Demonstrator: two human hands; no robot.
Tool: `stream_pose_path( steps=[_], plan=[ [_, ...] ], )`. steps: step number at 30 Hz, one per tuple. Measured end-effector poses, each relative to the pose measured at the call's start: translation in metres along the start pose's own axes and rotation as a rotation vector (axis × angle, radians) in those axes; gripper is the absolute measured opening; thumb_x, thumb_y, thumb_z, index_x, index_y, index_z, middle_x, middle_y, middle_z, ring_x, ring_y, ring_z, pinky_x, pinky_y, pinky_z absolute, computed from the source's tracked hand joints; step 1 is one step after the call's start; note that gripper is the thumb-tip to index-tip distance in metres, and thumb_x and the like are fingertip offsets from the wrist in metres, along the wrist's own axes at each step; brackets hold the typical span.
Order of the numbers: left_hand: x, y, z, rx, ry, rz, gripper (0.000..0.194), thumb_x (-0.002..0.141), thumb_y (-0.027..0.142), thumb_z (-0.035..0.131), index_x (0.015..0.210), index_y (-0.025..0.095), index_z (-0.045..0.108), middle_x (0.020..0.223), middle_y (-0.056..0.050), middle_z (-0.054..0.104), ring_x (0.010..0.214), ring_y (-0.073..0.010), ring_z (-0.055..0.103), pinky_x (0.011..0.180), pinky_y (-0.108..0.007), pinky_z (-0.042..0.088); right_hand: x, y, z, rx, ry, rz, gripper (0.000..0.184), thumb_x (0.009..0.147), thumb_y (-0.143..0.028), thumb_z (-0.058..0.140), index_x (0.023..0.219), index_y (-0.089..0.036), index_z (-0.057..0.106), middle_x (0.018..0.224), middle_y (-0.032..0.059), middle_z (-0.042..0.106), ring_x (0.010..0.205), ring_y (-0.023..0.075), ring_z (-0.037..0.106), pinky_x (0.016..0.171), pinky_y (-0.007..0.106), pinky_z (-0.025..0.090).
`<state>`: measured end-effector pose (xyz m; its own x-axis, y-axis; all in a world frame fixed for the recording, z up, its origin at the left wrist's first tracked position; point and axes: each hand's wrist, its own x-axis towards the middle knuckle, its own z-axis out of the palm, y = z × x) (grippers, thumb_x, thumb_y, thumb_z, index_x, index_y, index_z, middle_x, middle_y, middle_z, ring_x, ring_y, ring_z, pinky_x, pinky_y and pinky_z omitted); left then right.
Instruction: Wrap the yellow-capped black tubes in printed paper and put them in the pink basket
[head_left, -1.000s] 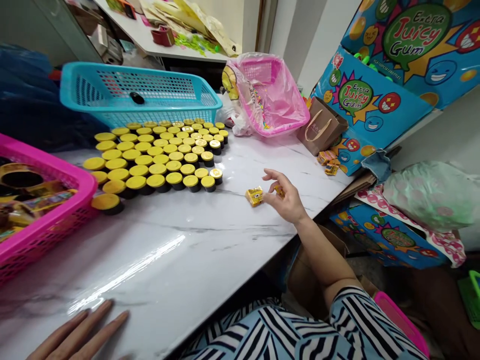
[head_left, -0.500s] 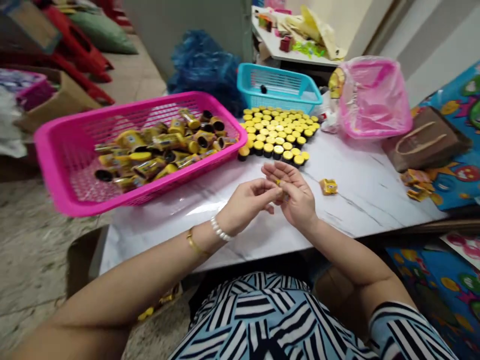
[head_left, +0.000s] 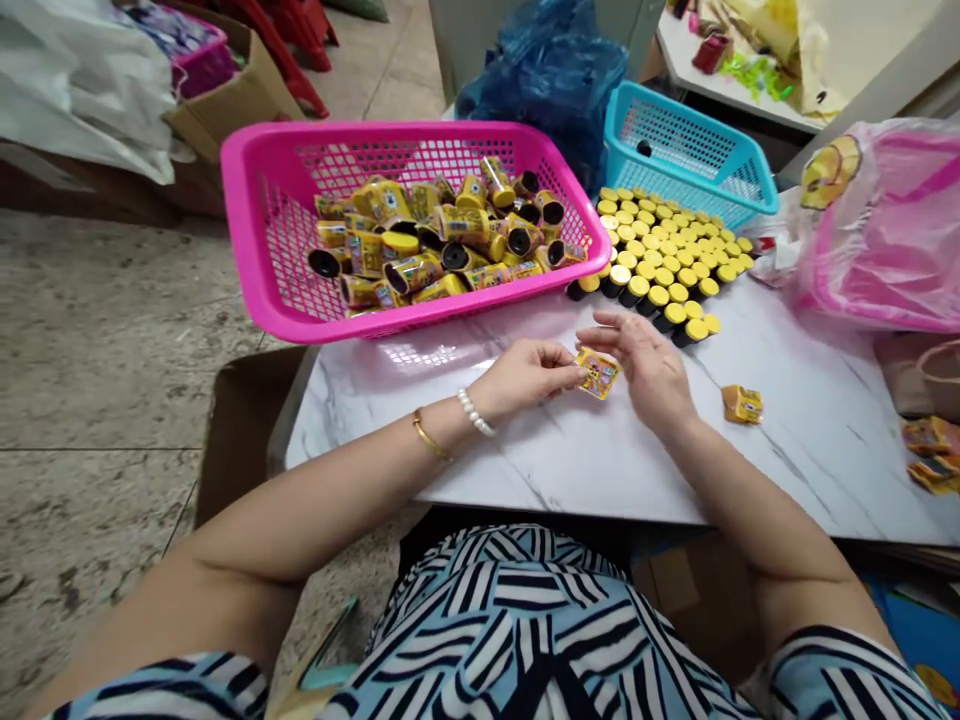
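Observation:
My left hand pinches a small yellow printed packet at its fingertips. My right hand hovers just right of the packet, fingers apart and holding nothing. Beyond the hands, rows of black jars with yellow lids stand on the white marble table. A pink plastic basket holds a loose heap of yellow-labelled jars. Another yellow packet lies on the table to the right.
A blue plastic basket stands behind the jars, and a pink-filled plastic bag sits at right. More packets lie at the right edge. The table's near edge runs below my forearms, with a concrete floor at left.
The view has swung left, bringing the pink basket fully in. My hands were together around a small yellow item; now my left hand holds the flat packet and my right has parted from it.

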<state>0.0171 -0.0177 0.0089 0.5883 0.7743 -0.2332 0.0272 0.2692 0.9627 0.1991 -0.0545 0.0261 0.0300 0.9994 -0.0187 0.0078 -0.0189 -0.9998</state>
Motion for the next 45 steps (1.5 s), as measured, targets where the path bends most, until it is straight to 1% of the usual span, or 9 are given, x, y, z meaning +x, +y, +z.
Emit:
stream_pose_path(
  steps=[4,11,18,20,24,29,36,41,45],
  plan=[
    [0.003,0.002,-0.013,0.154,-0.007,0.080,0.029,0.076,0.042,0.084,0.073,0.014,0.076,0.067,-0.003,0.069,0.060,-0.0110,0.053,0.055,-0.023,0.039,0.006,-0.002,-0.026,-0.259,-0.215,0.095,0.040,0.084,-0.057,0.081,0.096,-0.019,0.079,0.085,0.0039,0.080,0.075,0.0166,0.073,0.076,0.032,0.062],
    [0.002,0.004,-0.014,0.424,0.039,0.184,0.018,0.085,0.032,0.075,0.080,0.016,0.080,0.073,-0.004,0.076,0.067,-0.0141,0.062,0.063,-0.025,0.043,-0.006,0.020,-0.029,-0.391,-0.221,0.060,0.030,0.087,-0.047,0.079,0.098,-0.019,0.079,0.092,0.0042,0.080,0.073,0.0149,0.069,0.067,0.028,0.058],
    [-0.001,0.012,-0.017,0.656,-0.144,0.176,0.017,0.090,0.025,0.069,0.081,0.018,0.081,0.081,-0.005,0.080,0.074,-0.0172,0.068,0.072,-0.027,0.045,-0.009,0.001,-0.026,-0.645,-0.264,-0.283,0.022,0.091,-0.044,0.075,0.104,-0.026,0.080,0.102,0.0072,0.077,0.093,0.0232,0.071,0.086,0.038,0.058],
    [-0.001,0.013,-0.019,0.661,-0.152,0.170,0.017,0.090,0.024,0.069,0.081,0.018,0.081,0.079,-0.005,0.079,0.071,-0.0160,0.066,0.070,-0.026,0.044,-0.010,0.000,-0.025,-0.652,-0.251,-0.270,0.018,0.091,-0.042,0.074,0.094,-0.026,0.080,0.095,0.0062,0.076,0.087,0.0217,0.070,0.081,0.036,0.056],
    [0.000,0.009,-0.019,0.610,-0.052,0.203,0.021,0.092,0.031,0.068,0.082,0.017,0.079,0.072,-0.003,0.073,0.066,-0.0137,0.058,0.065,-0.026,0.040,-0.009,0.013,-0.022,-0.516,-0.217,-0.029,0.029,0.092,-0.046,0.071,0.079,-0.020,0.075,0.071,0.0007,0.071,0.063,0.0142,0.058,0.060,0.028,0.045],
    [-0.008,0.002,-0.007,0.285,0.360,0.278,0.033,0.094,0.047,0.070,0.082,0.017,0.071,0.067,-0.001,0.063,0.058,-0.0113,0.050,0.057,-0.024,0.039,-0.007,0.025,-0.014,-0.326,0.066,-0.053,0.039,0.093,-0.054,0.069,0.077,-0.019,0.070,0.069,-0.0005,0.067,0.063,0.0127,0.055,0.061,0.027,0.044],
    [-0.025,0.001,0.013,0.031,0.356,0.223,0.040,0.085,0.056,0.080,0.085,0.016,0.076,0.067,0.000,0.062,0.051,-0.0079,0.044,0.049,-0.024,0.037,-0.010,0.024,-0.010,-0.228,0.170,-0.118,0.037,0.092,-0.056,0.072,0.079,-0.021,0.071,0.074,-0.0001,0.069,0.068,0.0146,0.060,0.067,0.030,0.049],
    [-0.024,0.003,0.012,0.066,0.365,0.240,0.036,0.079,0.052,0.086,0.089,0.018,0.083,0.074,-0.003,0.070,0.056,-0.0097,0.049,0.051,-0.025,0.039,-0.016,0.028,-0.005,-0.332,0.150,-0.199,0.035,0.096,-0.053,0.069,0.081,-0.022,0.072,0.076,0.0011,0.069,0.070,0.0157,0.060,0.068,0.030,0.050],
    [-0.020,0.001,0.009,-0.046,0.413,0.192,0.034,0.075,0.047,0.090,0.078,0.017,0.075,0.062,0.002,0.061,0.051,-0.0071,0.044,0.048,-0.022,0.035,-0.017,0.027,-0.005,-0.360,0.184,-0.264,0.034,0.097,-0.051,0.068,0.081,-0.022,0.071,0.078,0.0015,0.068,0.072,0.0158,0.060,0.069,0.031,0.050]
  ],
)
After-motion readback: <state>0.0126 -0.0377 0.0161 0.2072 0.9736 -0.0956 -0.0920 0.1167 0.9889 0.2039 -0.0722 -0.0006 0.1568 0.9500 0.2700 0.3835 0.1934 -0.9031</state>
